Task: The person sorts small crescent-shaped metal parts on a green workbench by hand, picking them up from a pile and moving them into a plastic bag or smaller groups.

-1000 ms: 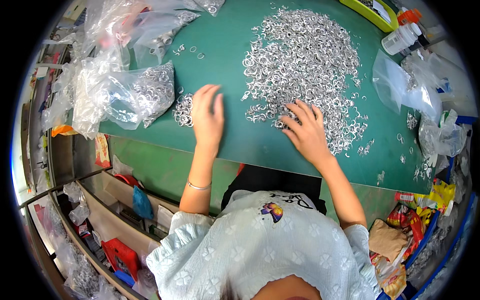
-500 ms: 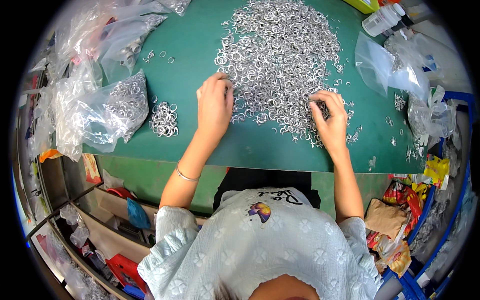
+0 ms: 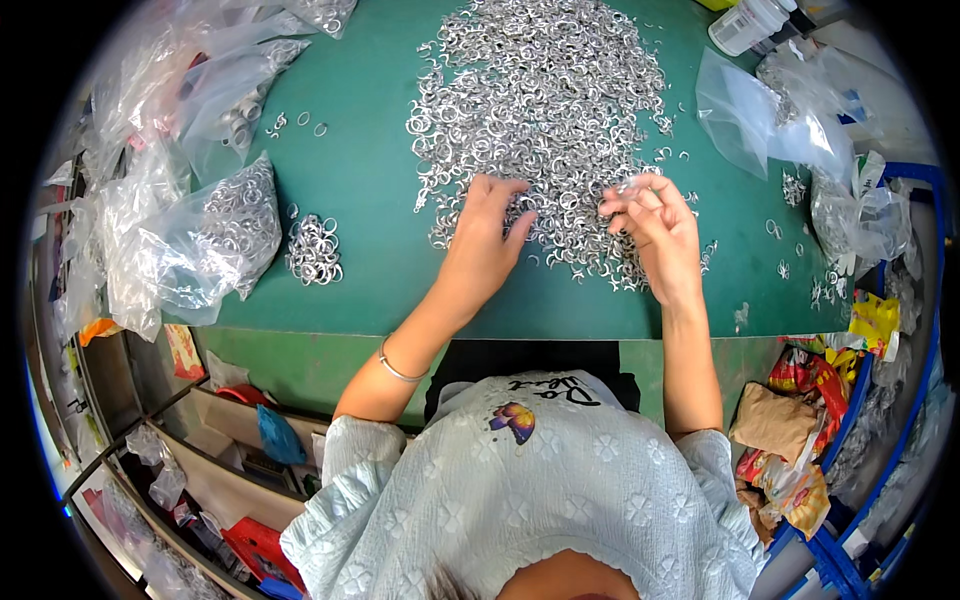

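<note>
A big heap of small silvery metal rings [image 3: 540,110], many looking like open crescents, is spread over the green tabletop [image 3: 375,150]. My left hand [image 3: 484,240] rests at the heap's near left edge, its thumb apart from the bent fingers and nothing visibly gripped. At the near right side, my right hand [image 3: 660,235] is raised slightly over the heap with fingers and thumb drawn together. A small shiny metal ring [image 3: 629,187] shows at its fingertips, too blurred to make out its exact shape. Left of the heap lies a small pile of rings [image 3: 314,250].
Clear plastic bags [image 3: 150,235] crowd the left side, one filled with rings [image 3: 240,210]. On the right are more plastic bags [image 3: 735,115], a white bottle [image 3: 745,27] and small ring clusters [image 3: 793,187]. Bins and shelves [image 3: 230,450] stand below the table's left edge.
My left hand has moved right along the heap's near edge, its thumb now farther from the fingers. My right hand has lifted a little, with a shiny piece at its fingertips. The view has shifted slightly.
</note>
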Action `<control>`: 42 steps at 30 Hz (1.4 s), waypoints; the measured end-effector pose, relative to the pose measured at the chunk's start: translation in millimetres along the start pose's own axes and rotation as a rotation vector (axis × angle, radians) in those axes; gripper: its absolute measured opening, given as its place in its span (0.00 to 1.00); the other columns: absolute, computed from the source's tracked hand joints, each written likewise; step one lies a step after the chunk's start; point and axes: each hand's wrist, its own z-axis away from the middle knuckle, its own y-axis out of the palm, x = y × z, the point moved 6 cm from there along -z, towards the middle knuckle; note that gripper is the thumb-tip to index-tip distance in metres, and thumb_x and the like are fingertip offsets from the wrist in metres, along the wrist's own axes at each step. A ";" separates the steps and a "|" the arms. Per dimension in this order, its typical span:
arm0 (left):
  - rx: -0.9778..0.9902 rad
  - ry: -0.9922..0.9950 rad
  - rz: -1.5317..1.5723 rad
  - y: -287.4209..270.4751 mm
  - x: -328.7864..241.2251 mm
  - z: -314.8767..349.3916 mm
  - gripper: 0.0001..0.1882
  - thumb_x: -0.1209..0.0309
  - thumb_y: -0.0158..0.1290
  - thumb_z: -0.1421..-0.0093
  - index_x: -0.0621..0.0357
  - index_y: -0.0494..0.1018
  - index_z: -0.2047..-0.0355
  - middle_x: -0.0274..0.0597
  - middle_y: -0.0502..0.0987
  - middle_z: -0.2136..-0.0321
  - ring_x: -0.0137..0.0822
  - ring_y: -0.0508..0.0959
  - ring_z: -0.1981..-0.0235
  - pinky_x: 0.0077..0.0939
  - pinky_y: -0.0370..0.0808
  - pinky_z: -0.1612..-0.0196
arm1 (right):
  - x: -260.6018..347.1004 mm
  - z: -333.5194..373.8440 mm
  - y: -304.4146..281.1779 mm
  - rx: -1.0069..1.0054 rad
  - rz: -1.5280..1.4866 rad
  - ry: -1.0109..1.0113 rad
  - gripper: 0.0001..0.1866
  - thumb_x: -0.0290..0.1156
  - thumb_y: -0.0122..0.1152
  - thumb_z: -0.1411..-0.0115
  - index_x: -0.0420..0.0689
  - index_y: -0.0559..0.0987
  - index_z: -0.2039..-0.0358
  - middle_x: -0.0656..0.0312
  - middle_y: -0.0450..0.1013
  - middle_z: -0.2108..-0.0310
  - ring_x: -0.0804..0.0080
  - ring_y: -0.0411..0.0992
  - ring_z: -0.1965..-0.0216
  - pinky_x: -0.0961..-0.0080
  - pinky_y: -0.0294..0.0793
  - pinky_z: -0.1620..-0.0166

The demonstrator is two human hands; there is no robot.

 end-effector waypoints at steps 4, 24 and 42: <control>0.027 0.077 -0.217 8.9 3.7 -2.0 0.12 0.81 0.56 0.47 0.64 0.72 0.61 0.47 0.69 0.68 0.44 0.73 0.71 0.34 0.71 0.67 | 2.3 -6.3 8.0 0.002 -0.269 0.139 0.11 0.23 0.55 0.40 0.35 0.72 0.58 0.63 0.71 0.71 0.77 0.69 0.71 0.81 0.68 0.65; 0.033 0.038 -0.185 6.3 -4.8 -10.8 0.10 0.75 0.57 0.46 0.61 0.74 0.62 0.43 0.72 0.74 0.37 0.72 0.77 0.30 0.69 0.72 | 11.6 4.1 3.9 -0.077 1.405 -0.352 0.08 0.32 0.66 0.48 0.43 0.78 0.71 0.59 0.72 0.72 0.58 0.72 0.77 0.64 0.69 0.73; 0.182 -0.531 1.229 5.5 22.2 -18.7 0.07 0.70 0.45 0.36 0.60 0.68 0.68 0.42 0.73 0.71 0.22 0.64 0.77 0.12 0.56 0.81 | 8.7 -28.5 -11.7 -0.050 1.069 -0.233 0.09 0.34 0.65 0.47 0.43 0.80 0.68 0.65 0.62 0.87 0.76 0.61 0.86 0.76 0.61 0.80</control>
